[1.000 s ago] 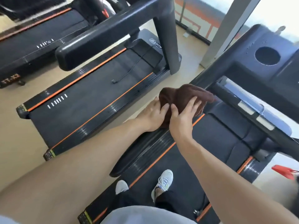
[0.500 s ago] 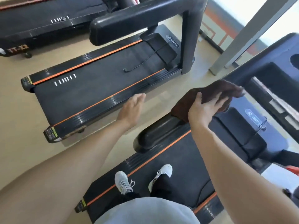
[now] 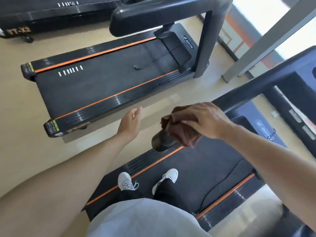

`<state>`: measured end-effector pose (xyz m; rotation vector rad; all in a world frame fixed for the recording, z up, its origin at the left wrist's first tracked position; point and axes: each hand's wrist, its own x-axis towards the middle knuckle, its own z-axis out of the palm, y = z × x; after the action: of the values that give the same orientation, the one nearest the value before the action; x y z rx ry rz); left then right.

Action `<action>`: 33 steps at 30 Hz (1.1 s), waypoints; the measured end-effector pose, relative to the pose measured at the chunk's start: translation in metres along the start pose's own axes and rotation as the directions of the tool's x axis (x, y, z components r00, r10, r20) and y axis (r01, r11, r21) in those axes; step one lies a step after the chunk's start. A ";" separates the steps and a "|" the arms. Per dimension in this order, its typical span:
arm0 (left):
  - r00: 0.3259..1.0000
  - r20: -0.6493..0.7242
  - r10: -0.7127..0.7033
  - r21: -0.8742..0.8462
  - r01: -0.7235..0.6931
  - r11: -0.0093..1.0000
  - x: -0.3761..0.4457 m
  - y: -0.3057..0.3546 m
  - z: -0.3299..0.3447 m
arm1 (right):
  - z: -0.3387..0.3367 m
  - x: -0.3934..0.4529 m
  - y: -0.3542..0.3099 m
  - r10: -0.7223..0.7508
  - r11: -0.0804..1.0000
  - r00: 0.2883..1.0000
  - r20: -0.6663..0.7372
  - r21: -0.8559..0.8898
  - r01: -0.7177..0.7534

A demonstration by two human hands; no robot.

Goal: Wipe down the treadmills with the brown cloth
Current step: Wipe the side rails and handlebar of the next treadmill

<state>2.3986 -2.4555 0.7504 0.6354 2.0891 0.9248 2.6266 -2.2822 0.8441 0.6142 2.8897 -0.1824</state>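
bright daylight, upper-right window [image 3: 266, 7] blown out | wide-angle edge bending | motion blur right side

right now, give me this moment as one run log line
right hand grips brown cloth over handrail end | left hand open, free, over floor | person stands on treadmill belt

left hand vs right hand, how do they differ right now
The left hand is open, fingers straight, holding nothing; the right hand grips the bunched brown cloth. The left hand hangs over the floor; the right is by the handrail end. Both are bare.
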 end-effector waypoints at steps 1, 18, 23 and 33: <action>1.000 -0.009 -0.002 0.001 0.002 1.000 -0.002 -0.005 -0.005 | -0.010 0.000 0.029 0.118 0.993 0.993 0.015 -0.020 -0.118; 0.990 -0.129 0.051 -0.093 -0.063 0.994 -0.017 -0.020 -0.025 | 0.042 0.036 -0.127 -0.324 0.754 0.869 0.374 -0.453 0.476; 0.981 -0.110 0.159 -0.070 -0.167 0.984 -0.015 0.011 -0.017 | 0.031 0.013 -0.073 -0.422 0.832 0.890 0.169 -0.318 0.455; 0.939 0.061 0.338 -0.037 -0.336 0.941 -0.020 0.071 0.022 | -0.008 -0.037 0.093 0.586 0.807 0.779 -0.221 0.069 -0.587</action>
<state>2.4376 -2.4161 0.8045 1.0192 1.9392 1.1003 2.6972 -2.2107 0.8521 1.5925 2.7269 -0.0116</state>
